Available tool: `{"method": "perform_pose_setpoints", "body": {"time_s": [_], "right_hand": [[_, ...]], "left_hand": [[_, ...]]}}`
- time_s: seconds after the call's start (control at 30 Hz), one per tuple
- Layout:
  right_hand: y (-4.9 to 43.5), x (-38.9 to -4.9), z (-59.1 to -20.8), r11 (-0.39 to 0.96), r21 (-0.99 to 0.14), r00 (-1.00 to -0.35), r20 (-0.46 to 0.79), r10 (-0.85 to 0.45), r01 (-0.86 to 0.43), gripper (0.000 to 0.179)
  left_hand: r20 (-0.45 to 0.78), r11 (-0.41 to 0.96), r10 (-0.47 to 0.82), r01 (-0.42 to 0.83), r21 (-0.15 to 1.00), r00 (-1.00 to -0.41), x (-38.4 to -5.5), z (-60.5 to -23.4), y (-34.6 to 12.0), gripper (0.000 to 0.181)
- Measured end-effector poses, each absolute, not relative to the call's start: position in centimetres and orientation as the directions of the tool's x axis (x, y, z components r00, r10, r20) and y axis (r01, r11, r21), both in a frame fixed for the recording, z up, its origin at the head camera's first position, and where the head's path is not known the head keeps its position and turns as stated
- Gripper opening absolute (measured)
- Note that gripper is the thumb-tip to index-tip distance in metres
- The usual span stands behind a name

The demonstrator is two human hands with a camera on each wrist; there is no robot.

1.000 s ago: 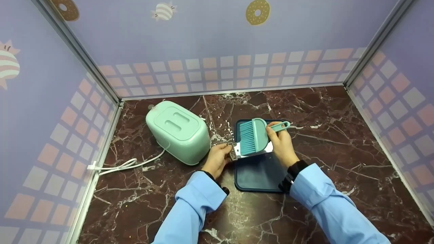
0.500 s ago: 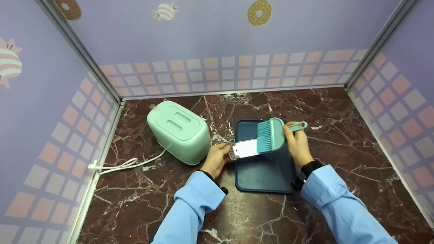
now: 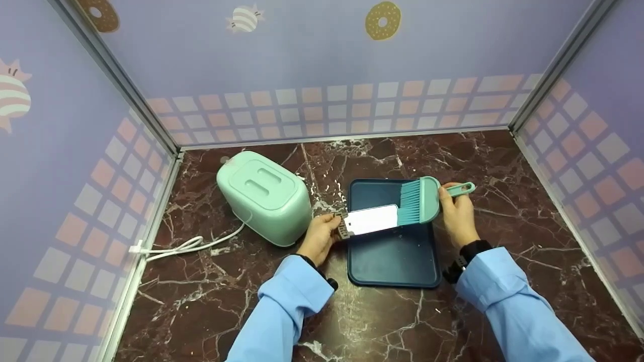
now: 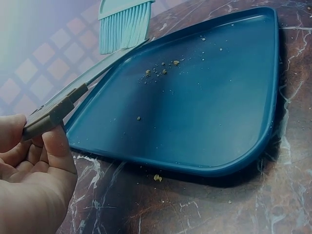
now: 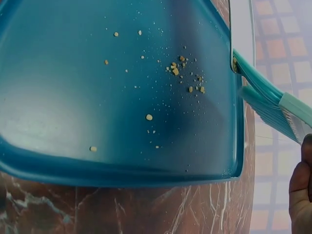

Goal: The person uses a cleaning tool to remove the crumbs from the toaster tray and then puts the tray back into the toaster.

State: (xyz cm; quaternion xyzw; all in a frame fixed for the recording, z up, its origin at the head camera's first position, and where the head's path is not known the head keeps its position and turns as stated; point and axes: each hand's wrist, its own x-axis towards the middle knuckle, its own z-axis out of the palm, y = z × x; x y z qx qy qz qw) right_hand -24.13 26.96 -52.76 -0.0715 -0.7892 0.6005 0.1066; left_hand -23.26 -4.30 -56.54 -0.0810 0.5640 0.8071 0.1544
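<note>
My left hand (image 3: 320,236) pinches the brown end of a flat, shiny toaster crumb tray (image 3: 372,219), thumb on top and fingers beneath in the left wrist view. Held over a dark blue tray (image 3: 395,264), the crumb tray points to the right. A small turquoise hand brush (image 3: 429,201) is gripped near the base of its looped handle by my right hand (image 3: 459,216). Its bristles (image 4: 124,31) lie at the far end of the crumb tray. Crumbs (image 5: 175,70) are scattered over the blue tray below.
A mint green toaster (image 3: 271,186) with a covered top stands left of my left hand. Its white cord (image 3: 193,245) runs to the left wall. A yellow crumb (image 4: 157,178) lies on the marbled surface beside the blue tray. Patterned walls enclose the back and sides.
My right hand has drawn the brush rightward along the crumb tray to its far end, exposing the shiny surface. My left hand has stayed nearly in place with its grip kept.
</note>
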Motion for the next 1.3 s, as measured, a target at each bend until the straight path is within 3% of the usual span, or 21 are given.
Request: {"method": "perform_pose_setpoints", "body": {"time_s": [0.47, 0.8, 1.3], "right_hand": [[27.9, -24.4, -54.0, 0.24, -0.97, -0.965, 0.084, 0.248, -0.023, 0.044], [27.6, -23.5, -51.9, 0.189, -0.982, -0.961, 0.04, 0.275, 0.013, 0.04], [24.6, -23.1, -49.0, 0.048, -0.99, -0.964, 0.137, 0.227, -0.13, 0.039]], "left_hand": [[-0.312, -0.318, 0.161, -0.348, 0.882, -0.936, -23.3, -56.8, -4.3, 0.031], [-0.317, -0.311, 0.148, -0.348, 0.884, -0.937, -23.3, -56.9, -4.3, 0.033], [-0.303, -0.313, 0.15, -0.336, 0.889, -0.941, -23.3, -56.4, -3.9, 0.027]]}}
